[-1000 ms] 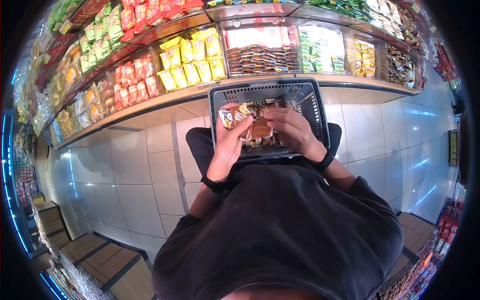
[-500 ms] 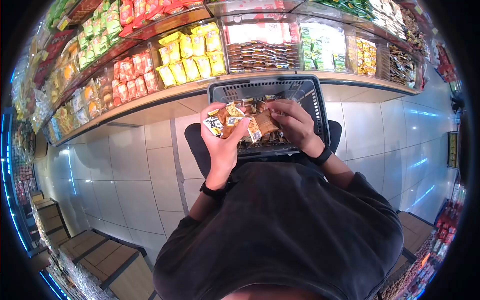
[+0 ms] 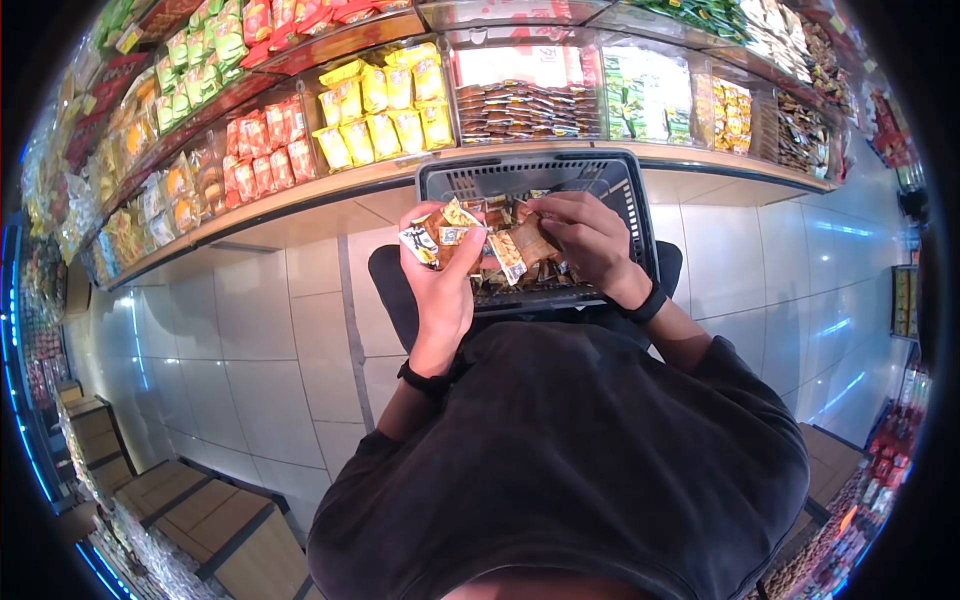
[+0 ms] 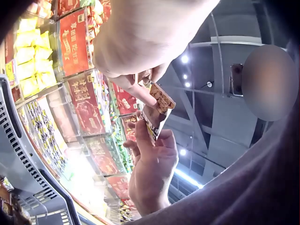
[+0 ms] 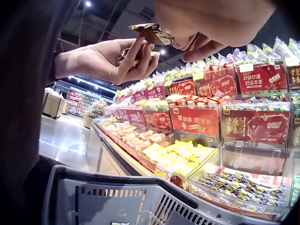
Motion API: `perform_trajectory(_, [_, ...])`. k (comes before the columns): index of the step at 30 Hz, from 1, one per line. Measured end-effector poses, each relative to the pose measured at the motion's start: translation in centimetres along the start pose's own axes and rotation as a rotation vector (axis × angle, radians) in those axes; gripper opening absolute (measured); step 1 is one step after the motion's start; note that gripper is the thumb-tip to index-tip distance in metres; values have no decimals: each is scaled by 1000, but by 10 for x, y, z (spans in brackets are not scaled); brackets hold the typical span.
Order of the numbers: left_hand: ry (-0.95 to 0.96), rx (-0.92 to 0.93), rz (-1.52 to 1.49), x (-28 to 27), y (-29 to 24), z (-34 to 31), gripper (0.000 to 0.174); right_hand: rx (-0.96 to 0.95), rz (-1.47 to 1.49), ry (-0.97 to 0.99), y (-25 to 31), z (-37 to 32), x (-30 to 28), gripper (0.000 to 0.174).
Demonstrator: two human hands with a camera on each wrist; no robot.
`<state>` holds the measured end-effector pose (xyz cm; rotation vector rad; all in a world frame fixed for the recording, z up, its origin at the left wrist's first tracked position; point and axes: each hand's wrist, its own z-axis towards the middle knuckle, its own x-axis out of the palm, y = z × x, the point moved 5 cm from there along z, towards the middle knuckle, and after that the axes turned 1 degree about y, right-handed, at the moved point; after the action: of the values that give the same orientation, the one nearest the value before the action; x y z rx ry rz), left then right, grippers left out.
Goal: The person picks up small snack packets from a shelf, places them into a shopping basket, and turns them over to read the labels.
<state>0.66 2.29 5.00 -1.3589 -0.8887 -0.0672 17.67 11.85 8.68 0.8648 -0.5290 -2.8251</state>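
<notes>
In the head view, my left hand (image 3: 440,290) grips several small brown, white and yellow snack packets (image 3: 432,237), its thumb laid across them. My right hand (image 3: 597,250) pinches a brown snack packet (image 3: 535,245) with nuts pictured at one end. Both hands are over a grey shopping basket (image 3: 648,225) with more brown packets (image 3: 545,282) inside. In the left wrist view, the pinched packet (image 4: 157,112) spans between the right hand (image 4: 154,168) and the left fingers. The right wrist view shows the packets in the left hand (image 5: 103,61) partly hidden behind its fingers.
Beyond the basket runs a shelf edge (image 3: 360,187) with clear bins of yellow bags (image 3: 385,128), red bags (image 3: 265,170) and stacked brown packets (image 3: 525,113). The basket stands between my knees (image 3: 388,290). Wooden display boxes (image 3: 215,510) are behind at the left.
My left hand has moved left and slightly up with its packets, away from the right hand. The right hand shifted slightly, and the nut-pictured end of its packet now shows between the hands.
</notes>
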Motion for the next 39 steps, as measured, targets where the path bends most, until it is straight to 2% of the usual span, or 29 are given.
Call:
perform_trajectory(21, [5, 2, 58, -2, -5, -7, 53, -32, 1, 83, -10, 7, 5, 25])
perform_trajectory(24, [17, 45, 22, 3, -14, -12, 57, -38, 53, 58, -6, 10, 7, 27])
perform_trajectory(26, [70, 164, -2, 6, -24, -17, 56, -41, 63, 46, 2, 18, 5, 25])
perform_trajectory(28, [87, 162, -18, 11, -33, -23, 58, -40, 73, 32, 8, 24, 5, 24])
perform_trajectory(30, [116, 281, 27, 13, -44, -30, 62, -132, 79, 0, 16, 30, 3, 17])
perform_trajectory(32, [72, 265, 45, 13, -49, -36, 67, -157, 70, -12, 24, 39, -1, 16])
perform_trajectory(34, [111, 406, 192, 10, -60, -41, 68, -224, 128, -5, 34, 49, -6, 16])
perform_trajectory(39, [136, 494, 164, 11, -73, -48, 70, -292, 108, -49, 46, 63, -10, 12])
